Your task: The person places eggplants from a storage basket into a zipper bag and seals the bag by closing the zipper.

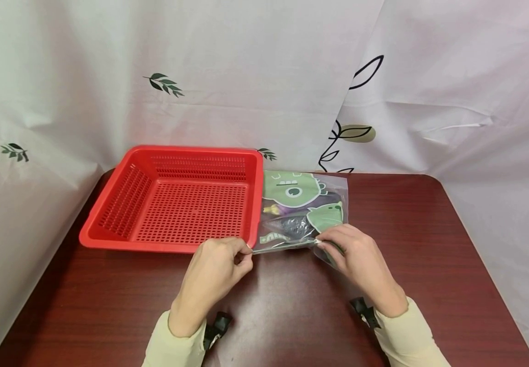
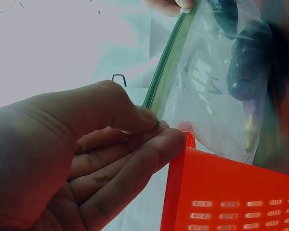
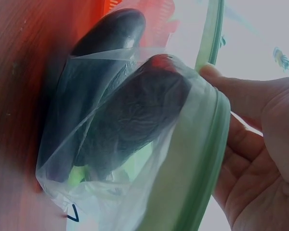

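Observation:
A clear zip bag [image 1: 287, 232] with green cartoon prints lies on the table beside the basket, its green zip edge [image 2: 164, 65] toward me. Dark purple eggplants [image 3: 135, 113] show through the plastic; one has a yellowish stem end [image 1: 272, 209]. My left hand [image 1: 218, 265] pinches the left end of the zip edge between thumb and fingers, close to the basket's front right corner. Farther right along the same edge, my right hand [image 1: 358, 257] pinches the zip at a small white slider [image 2: 185, 9]. Beyond that hand, the right part of the edge bends toward me.
A red perforated basket [image 1: 172, 248] with nothing in it stands left of the bag, touching or nearly touching it. The dark reddish wooden table [image 1: 287, 316] ends at a white curtain [image 1: 246, 76] with leaf prints behind and at both sides.

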A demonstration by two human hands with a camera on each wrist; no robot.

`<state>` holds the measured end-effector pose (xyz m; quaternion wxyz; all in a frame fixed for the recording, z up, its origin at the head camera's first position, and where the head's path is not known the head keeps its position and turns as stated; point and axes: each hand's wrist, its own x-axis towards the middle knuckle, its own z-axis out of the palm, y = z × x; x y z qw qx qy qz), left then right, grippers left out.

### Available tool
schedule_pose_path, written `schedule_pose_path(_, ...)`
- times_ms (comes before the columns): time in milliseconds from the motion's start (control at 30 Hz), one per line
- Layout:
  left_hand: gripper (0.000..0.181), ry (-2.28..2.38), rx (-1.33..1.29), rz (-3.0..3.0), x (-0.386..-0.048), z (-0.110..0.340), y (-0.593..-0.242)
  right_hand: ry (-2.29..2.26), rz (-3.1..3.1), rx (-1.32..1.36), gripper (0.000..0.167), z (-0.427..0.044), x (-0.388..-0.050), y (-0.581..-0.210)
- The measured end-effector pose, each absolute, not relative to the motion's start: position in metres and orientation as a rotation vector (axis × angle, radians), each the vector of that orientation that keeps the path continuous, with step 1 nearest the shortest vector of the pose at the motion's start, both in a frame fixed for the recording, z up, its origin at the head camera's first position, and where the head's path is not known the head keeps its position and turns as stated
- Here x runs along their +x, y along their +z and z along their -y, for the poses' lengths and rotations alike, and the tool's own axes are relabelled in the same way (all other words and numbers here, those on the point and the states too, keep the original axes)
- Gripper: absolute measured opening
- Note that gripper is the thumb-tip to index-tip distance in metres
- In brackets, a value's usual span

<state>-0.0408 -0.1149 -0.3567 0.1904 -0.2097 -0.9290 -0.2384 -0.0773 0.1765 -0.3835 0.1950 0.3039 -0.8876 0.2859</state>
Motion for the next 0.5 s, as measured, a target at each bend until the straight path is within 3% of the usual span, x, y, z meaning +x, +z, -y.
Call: schedule_pose_path(500, 0.018, -0.672, -0.577, 2.613, -0.0408, 0.1158, -0.3568, 0.773, 2.438, 0.845, 0.019, -0.1802, -0.0798, -0.3839)
